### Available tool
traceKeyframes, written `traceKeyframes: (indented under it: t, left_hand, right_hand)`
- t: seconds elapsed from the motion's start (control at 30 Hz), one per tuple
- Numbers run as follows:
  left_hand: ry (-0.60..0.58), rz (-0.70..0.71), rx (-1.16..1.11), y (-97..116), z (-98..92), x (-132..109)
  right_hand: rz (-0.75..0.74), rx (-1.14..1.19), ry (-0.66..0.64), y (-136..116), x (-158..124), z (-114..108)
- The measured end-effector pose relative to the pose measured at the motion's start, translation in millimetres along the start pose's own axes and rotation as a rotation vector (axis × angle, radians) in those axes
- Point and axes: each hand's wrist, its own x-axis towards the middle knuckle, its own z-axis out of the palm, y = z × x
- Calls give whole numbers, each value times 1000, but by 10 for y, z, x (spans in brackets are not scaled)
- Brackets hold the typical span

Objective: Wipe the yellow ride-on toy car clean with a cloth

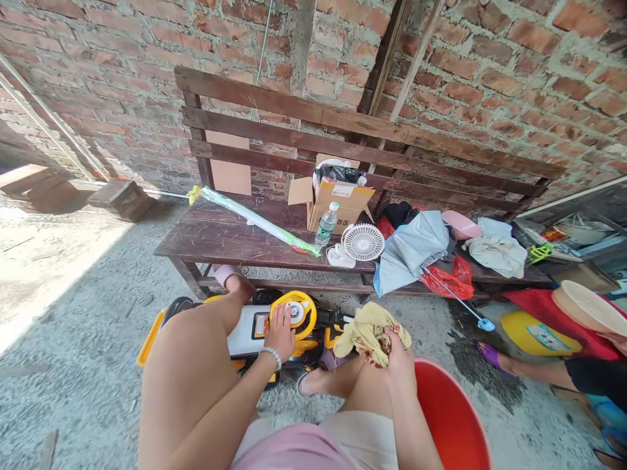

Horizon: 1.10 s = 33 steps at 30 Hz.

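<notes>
1. One brick wall [122,111] is seen, farthest beyond both hands.
2. One wooden bench [215,232] is set before the wall, beyond both hands.
3. One ride-on toy vehicle [241,333], white, yellow and black, is placed under the left hand, on the floor.
4. One red bucket [453,408] is stood just right of the right hand, beside the forearm.
5. One other person's leg [541,370] is shown well right of the right hand; one yellow container [539,333] and one pale basin [592,307] are placed near it.
6. One folded grey umbrella [414,245] is laid on the bench, beyond the right hand.
7. One cardboard box [350,205] is stood on the bench, beyond and between the hands.
8. One fan [363,242] and one bottle [326,228] are placed nearer the hands than the box, on the bench.
9. One yellow patterned cloth [365,329] is held in the right hand, bunched, right of the steering wheel.
10. One yellow steering wheel [311,320] is touched by the left hand.
11. Two own hands counted. Left hand [280,331]: fingers extended, slightly apart, laid over the wheel; one beaded bracelet [272,355] is worn at the wrist. Right hand [400,358]: closed, cloth clamped between thumb and fingers.
</notes>
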Motion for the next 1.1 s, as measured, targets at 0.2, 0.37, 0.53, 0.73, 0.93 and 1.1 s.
traceKeyframes:
  t: [0.2,0.37,0.53,0.73,0.93,1.1]
  left_hand:
    - [13,14,-2,-15,32,8]
    - [-34,7,-13,-93,119,37]
    - [-17,56,-38,-151,239,76]
    - [22,33,-89,-74,205,78]
    - [109,25,-164,-125,219,-14]
    - [277,-242,-425,-282,330,84]
  right_hand:
    - [25,33,-294,-48,-136,779]
    - [-300,-834,-667,440,-253,1449]
    - [-521,-1377,-761,744,-350,1787]
    - [-741,-1446,-824,885,-187,1787]
    - [-751,-1461,-576,941,108,1838]
    - [-769,-1575,-583,849,25,1889]
